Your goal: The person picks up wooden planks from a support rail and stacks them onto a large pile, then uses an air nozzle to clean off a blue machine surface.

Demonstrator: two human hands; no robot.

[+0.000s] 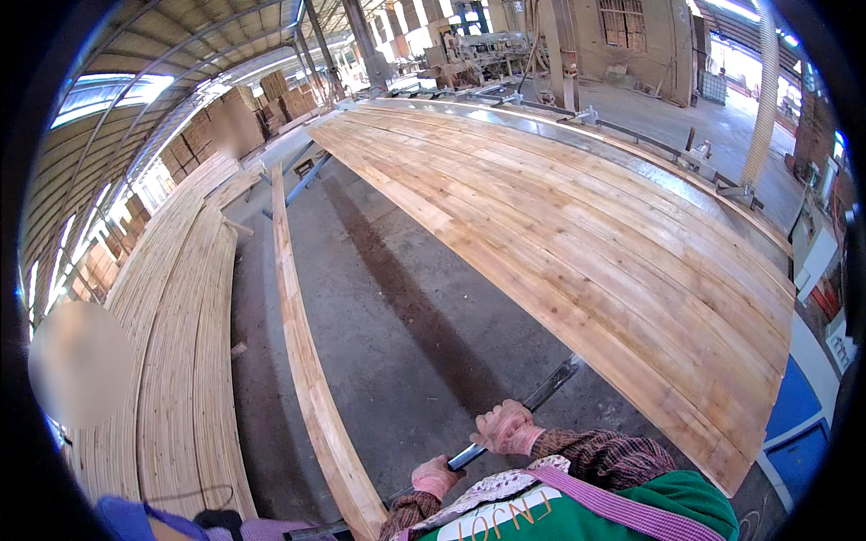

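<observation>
Right now I have both hands wrapped around a long dark metal bar (523, 410), which runs from near my chest up and to the right until its far tip reaches the near edge of the big panel of edge-joined wooden boards (577, 225). My right hand (505, 427), in a pinkish work glove, grips the bar higher up with its fingers curled tight around it; my left hand (436, 475), gloved the same way, is clamped on the lower stretch, close to my apron. The panel lies on a long metal-framed bench (631, 135) that stretches well away from me, and the bar's tip sits at or just under the closest board, though I cannot tell whether it actually touches. I judge that I am at the stage of levering or nudging that near board with the bar, so the next move calls for a steady push with both grips kept firm and the tip held against the board's edge so it does not slip off. To my left a single long plank (311, 361) lies on the concrete floor (388, 307), and beyond it is a broad stack of lumber (180, 343). Another person's sleeve shows at the lower left.
</observation>
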